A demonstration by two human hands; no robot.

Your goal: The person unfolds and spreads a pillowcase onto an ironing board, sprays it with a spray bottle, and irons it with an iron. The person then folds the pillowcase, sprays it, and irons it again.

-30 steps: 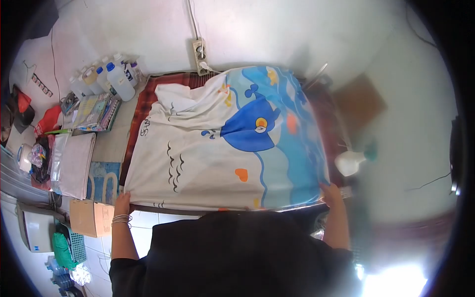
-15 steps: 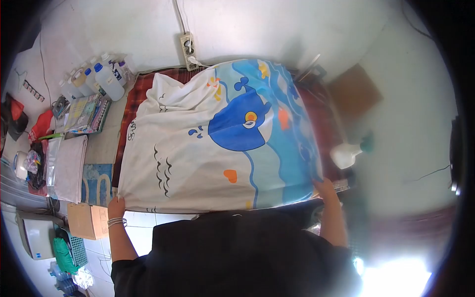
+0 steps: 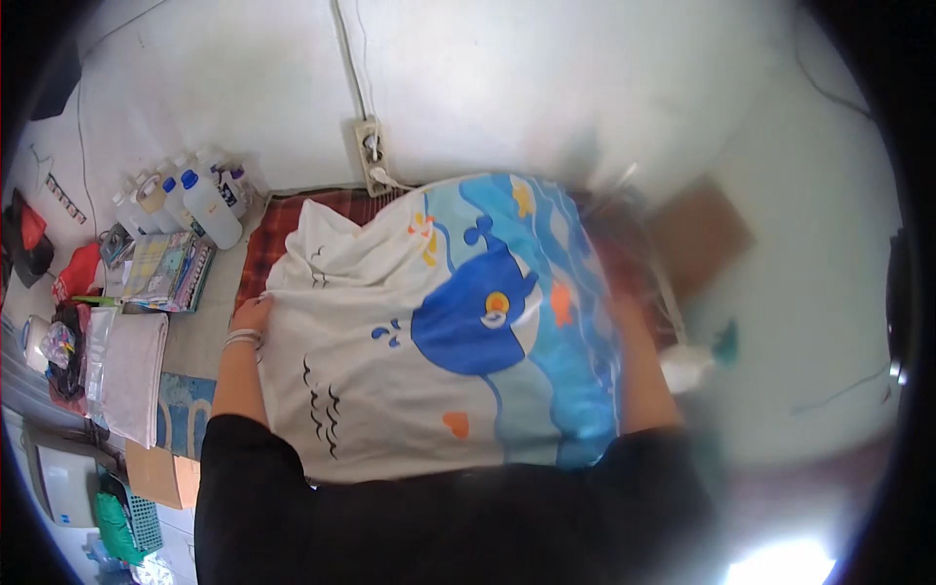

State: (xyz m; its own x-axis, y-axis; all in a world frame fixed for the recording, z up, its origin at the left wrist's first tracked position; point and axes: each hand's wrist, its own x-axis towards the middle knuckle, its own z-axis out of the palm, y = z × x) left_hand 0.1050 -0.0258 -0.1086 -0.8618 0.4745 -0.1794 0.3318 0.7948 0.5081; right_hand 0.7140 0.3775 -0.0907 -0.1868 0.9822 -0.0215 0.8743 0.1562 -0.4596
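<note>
A white and blue cloth printed with a blue whale lies spread before me over a dark red plaid cover. Its upper left part is bunched into folds. My left hand, with bracelets at the wrist, is closed on the cloth's left edge, about halfway up. On the opposite side, my right hand is at the right edge of the cloth. Motion blur smears its fingers, so their grip is unclear. My dark clothing hides the cloth's near edge.
Plastic bottles and a stack of books stand on the left, with a folded pale cloth nearer. A power strip is on the wall behind the plaid cover. A white spray bottle is at right.
Both hands have moved from the cloth's near corners forward along its side edges. The near part of the cloth now reaches against my body. The camera view has tilted up.
</note>
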